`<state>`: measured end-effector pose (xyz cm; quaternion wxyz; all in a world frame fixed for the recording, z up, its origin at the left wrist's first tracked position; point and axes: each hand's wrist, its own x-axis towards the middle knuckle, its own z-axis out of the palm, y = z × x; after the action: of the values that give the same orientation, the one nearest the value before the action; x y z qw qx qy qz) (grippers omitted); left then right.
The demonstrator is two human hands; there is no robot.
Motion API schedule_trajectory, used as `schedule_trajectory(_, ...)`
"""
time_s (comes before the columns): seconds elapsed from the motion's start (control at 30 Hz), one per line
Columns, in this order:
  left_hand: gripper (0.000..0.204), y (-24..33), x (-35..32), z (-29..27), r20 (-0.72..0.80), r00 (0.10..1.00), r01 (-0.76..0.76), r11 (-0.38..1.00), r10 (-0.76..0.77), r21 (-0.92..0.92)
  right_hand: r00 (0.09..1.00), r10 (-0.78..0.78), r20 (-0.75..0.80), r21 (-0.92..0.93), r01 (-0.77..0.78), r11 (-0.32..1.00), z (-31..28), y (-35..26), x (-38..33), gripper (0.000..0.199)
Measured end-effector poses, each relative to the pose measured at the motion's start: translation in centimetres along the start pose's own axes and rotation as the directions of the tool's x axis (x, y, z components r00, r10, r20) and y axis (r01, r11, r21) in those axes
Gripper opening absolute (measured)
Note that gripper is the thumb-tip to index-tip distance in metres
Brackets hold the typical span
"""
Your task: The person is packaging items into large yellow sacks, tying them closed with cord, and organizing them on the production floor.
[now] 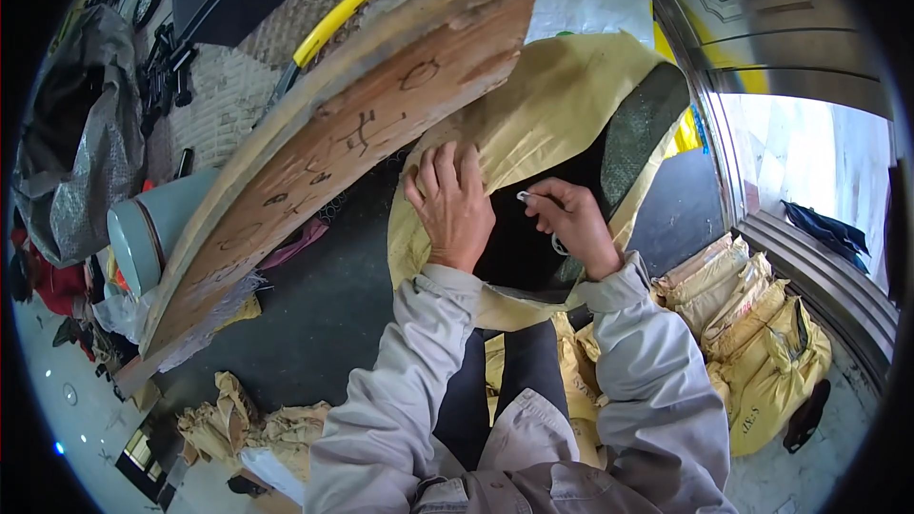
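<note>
A large yellow paper sack (562, 86) with a dark woven lining stands with its mouth open in front of me. My left hand (449, 205) lies over the left side of its rim, fingers bent and holding the paper. Above the dark opening, my right hand (576, 224) pinches a small whitish ring-like piece (523, 196) between thumb and fingertips. A pale loop (559, 245) shows beneath that hand; whether it joins the pinched piece I cannot tell. The sack's contents are lost in shadow.
A big wooden board (324, 143) with dark marks leans at the left, close to the sack. Behind it are a yellow-handled tool (357, 8) and a grey-blue cylinder (138, 243). Folded yellow sacks (752, 324) lie at right beside a metal door frame (809, 271). Crumpled brown paper (238, 424) lies lower left.
</note>
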<state>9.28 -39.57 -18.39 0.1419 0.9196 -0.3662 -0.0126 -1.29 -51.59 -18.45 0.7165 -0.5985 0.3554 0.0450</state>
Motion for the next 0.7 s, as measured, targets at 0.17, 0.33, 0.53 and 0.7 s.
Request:
schedule_trajectory(0.17,0.03,-2.1,2.0,0.0,0.346,0.925,0.357,0.672,-0.158,-0.649,0.951,-0.288,-0.116,-0.155,0.269,0.951,1.3,1.7,2.6,0.01)
schedule_trajectory(0.33,0.034,-4.8,4.8,-0.5,0.468,0.832,0.545,0.276,-0.298,-0.792,0.868,-0.441,-0.229,-0.271,0.378,0.885,2.2,0.5,4.1,0.01)
schedule_trajectory(0.53,0.029,-4.9,4.6,1.2,0.497,0.815,0.552,0.143,-0.297,-0.821,0.82,-0.462,-0.337,-0.15,0.437,0.887,3.4,1.6,5.3,0.009)
schedule_trajectory(0.7,0.028,-3.7,4.2,0.8,0.542,0.831,0.556,0.195,-0.125,-0.808,0.78,-0.508,-0.365,-0.156,0.487,0.859,3.8,2.2,6.2,0.009)
